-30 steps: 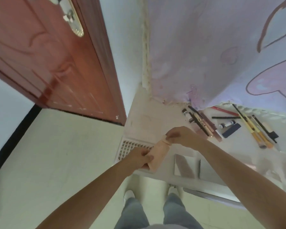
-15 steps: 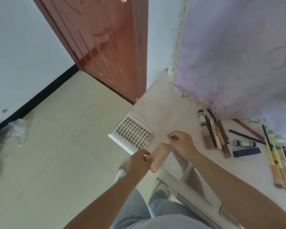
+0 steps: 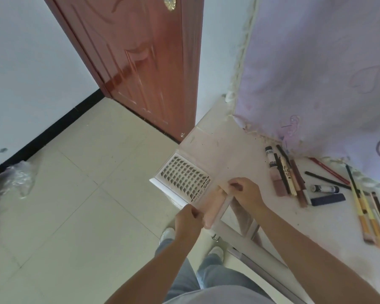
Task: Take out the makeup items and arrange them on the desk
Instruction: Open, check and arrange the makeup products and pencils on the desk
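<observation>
My left hand (image 3: 188, 220) and right hand (image 3: 246, 195) each have fingers pinched on the ends of a peach pouch (image 3: 214, 207), seemingly soft and light, at 6 o'clock of the tabletop (image 3: 228, 150).

Both bare forearms reached forward and met in front of the body. The left hand (image 3: 190, 220) sat lower and nearer, its fingers curled with the thumb pressed against them in a pinch. The right hand (image 3: 246, 193) lay just beyond it, knuckles up, its fingers bent under and closed at the tips. The two hands were close together, apparently gripping opposite ends of one thing.
</observation>
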Tool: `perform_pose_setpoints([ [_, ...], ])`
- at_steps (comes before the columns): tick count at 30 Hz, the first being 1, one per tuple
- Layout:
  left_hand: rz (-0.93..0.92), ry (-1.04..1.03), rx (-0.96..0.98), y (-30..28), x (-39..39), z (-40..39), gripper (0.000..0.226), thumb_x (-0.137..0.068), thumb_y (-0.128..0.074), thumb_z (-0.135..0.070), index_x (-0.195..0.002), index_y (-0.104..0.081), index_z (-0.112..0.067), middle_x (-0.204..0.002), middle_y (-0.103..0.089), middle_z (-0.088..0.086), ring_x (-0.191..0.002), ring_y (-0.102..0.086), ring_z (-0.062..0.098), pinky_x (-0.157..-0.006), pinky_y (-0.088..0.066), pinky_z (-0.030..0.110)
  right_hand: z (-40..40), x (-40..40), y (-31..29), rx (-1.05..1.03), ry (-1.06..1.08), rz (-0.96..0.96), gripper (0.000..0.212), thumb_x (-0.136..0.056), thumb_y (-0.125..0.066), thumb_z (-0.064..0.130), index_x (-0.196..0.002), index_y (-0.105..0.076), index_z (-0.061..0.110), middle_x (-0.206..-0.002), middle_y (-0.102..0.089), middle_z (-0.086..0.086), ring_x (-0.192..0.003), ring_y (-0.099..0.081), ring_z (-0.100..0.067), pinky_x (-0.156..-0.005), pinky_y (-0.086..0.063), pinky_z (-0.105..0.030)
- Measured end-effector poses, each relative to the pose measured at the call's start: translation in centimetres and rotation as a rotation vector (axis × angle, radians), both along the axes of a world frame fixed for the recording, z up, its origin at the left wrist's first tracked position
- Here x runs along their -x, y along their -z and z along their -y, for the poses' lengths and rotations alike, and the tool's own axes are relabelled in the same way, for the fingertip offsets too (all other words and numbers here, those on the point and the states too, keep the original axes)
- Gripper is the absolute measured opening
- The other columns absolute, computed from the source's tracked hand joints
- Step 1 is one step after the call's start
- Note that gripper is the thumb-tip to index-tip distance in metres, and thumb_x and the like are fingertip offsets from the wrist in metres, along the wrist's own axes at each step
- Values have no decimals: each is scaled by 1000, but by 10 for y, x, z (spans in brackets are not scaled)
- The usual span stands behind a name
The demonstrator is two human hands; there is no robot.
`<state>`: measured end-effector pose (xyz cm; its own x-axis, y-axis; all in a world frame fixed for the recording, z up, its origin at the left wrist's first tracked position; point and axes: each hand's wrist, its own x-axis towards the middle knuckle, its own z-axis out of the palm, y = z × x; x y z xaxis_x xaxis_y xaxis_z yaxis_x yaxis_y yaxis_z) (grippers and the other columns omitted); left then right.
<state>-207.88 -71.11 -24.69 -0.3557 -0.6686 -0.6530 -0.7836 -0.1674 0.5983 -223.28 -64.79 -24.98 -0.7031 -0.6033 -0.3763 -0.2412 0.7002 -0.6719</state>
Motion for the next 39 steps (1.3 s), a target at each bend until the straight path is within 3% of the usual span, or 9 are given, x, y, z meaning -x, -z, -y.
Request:
perform_pose_setpoints([
  [4,18,58,22,1,-1,5,13,-85,-50,-7,-74,-52,-13,-78,-63,7,-74,-59,23,-67,-48,31,9,-2,-7,-50,-20,-7,21,-85,-56,4,-103,-66,2,-111,-64,-12,-107,-57,-25,-89,-36,-19],
  [7,16,101,47,-1,-1,8,11,-86,-49,-8,-77,-55,-10,-79,-61,5,-74,-58,22,-66,-47,29,11,-4,-9,-96,-39,-36,23,-86,-54,6,-106,-65,3,-114,-63,-12,-109,-55,-24,-89,-35,-20],
  [11,-8,207,113,-5,-3,4,24,-93,-42,-11,-102,-62,-2,-92,-61,7,-81,-53,18,-75,-45,27,14,-3,-11,-138,-46,-59,25,-88,-53,9,-110,-63,4,-117,-62,-12,-110,-53,-25,-91,-34,-23],
  [14,28,359,160,-10,-6,1,32,-95,-37,-16,-118,-57,-6,-116,-62,9,-102,-58,24,-85,-46,28,14,-3,-12,-160,-43,-53,28,-90,-52,10,-116,-60,5,-121,-60,-12,-114,-52,-24,-93,-33,-22],
  [18,103,499,148,-17,-7,0,40,-95,-40,-25,-133,-41,-11,-126,-55,9,-112,-55,24,-90,-46,30,9,-4,-13,-151,3,-28,35,-88,-54,11,-123,-55,8,-124,-57,-10,-113,-52,-21,-89,-33,-19],
  [25,5,709,365,-36,7,3,29,-96,-38,-25,-116,-53,-9,-113,-59,6,-90,-55,17,-82,-47,26,-19,12,-32,-141,58,-162,29,-92,-46,8,-118,-57,2,-121,-60,-12,-112,-54,-22,-93,-36,-22],
  [30,-15,950,508,-37,35,2,31,-97,-35,-23,-121,-49,-9,-123,-50,6,-113,-47,19,-94,-43,27,-49,35,-36,-377,98,-383,36,-91,-49,18,-124,-50,5,-133,-46,-15,-122,-42,-32,-97,-38,-36],
  [34,33,1112,597,-37,46,4,32,-95,-38,-17,-125,-47,-8,-132,-43,6,-125,-36,21,-100,-39,31,-44,45,-33,-448,66,-368,37,-90,-49,20,-125,-46,7,-131,-44,-15,-119,-43,-31,-93,-41,-36],
  [39,201,1285,624,-33,48,6,37,-90,-44,0,-127,-43,-3,-133,-39,12,-124,-36,26,-97,-41,34,-29,47,-29,-404,108,-319,38,-91,-46,14,-127,-39,2,-127,-44,-18,-114,-48,-34,-83,-45,-38],
])
